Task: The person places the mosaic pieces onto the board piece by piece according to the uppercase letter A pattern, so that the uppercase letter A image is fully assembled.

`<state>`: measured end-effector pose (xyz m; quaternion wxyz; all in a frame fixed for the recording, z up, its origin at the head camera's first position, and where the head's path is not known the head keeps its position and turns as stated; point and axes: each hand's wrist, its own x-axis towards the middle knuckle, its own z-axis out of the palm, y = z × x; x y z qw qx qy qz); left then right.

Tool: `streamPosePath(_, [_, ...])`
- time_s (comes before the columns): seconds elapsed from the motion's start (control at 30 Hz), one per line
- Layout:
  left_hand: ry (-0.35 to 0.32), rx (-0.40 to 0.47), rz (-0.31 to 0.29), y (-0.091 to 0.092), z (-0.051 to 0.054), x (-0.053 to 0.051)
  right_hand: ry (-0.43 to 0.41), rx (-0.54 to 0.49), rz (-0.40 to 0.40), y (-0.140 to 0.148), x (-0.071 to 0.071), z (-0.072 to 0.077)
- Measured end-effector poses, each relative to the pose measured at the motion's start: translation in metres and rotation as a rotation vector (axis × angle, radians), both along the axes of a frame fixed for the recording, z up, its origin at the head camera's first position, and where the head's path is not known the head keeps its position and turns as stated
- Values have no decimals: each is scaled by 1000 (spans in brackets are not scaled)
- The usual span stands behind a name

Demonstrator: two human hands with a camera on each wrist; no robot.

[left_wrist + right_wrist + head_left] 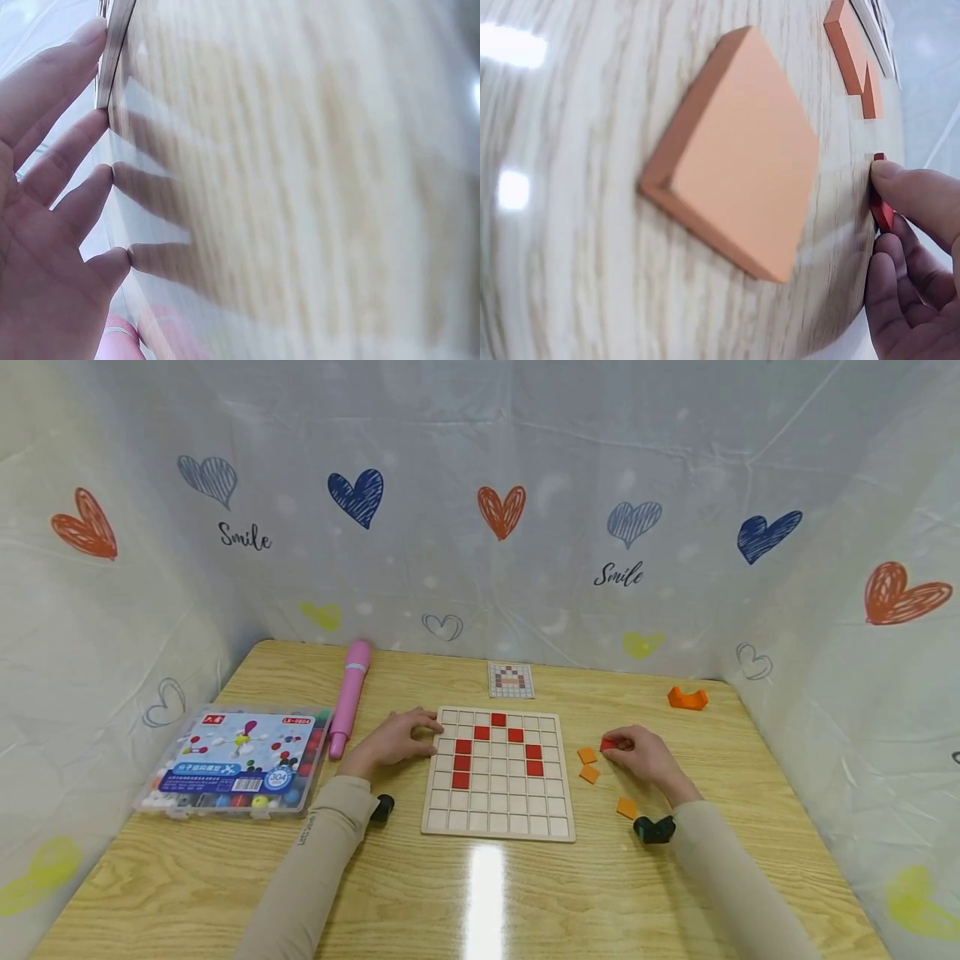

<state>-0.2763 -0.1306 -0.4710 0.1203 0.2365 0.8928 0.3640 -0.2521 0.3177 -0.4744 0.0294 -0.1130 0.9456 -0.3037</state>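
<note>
1. Nearest on the wood-grain table (570, 893) we logged a loose orange tile (626, 807), a flat square with crisp edges and a matte face, just beside the right wrist.
2. We marked the right hand (641, 756) as clamped, thumb against fingers, on a small red tile (607, 745). It sat right of the grid board, seen edge-on in the right wrist view (no real long axis on a square).
3. Key relation, as we judged it: the grid board (498, 802) lay to the left of that pinch, well apart from it, with two more orange tiles (587, 756) between, close together.
4. The board looked like pale wood, squarish, cut into shallow cells. We counted eight red squares (533, 751) set in it; the right column was one shorter than the left.
5. We put the left hand (397, 737) at the board's left edge, digits apart, fingertips touching, no grasp.
6. Left of that hand we noted a clear plastic box (232, 752) and a smooth pink rod (350, 697).
7. Farther off: a printed card (512, 680) beyond the board, a notched orange piece (687, 698) at far right, then a creased, heart-printed sheet (420, 568).
</note>
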Motion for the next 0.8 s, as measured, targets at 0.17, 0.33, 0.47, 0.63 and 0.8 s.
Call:
streamPosePath(0.17, [1, -9, -4, 0, 1, 1, 20, 15, 50, 1, 1, 0])
streamPosePath(0.33, [3, -14, -5, 1, 1, 0, 36, 29, 74, 3, 2, 0])
streamPosePath(0.47, [3, -14, -4, 1, 0, -1, 26, 43, 62, 4, 1, 1])
streamPosePath(0.63, [4, -16, 2, 1, 1, 0, 0, 54, 32, 3, 1, 4])
streamPosePath(0.8, [5, -15, 5, 0, 1, 0, 0, 38, -3, 0, 5, 7])
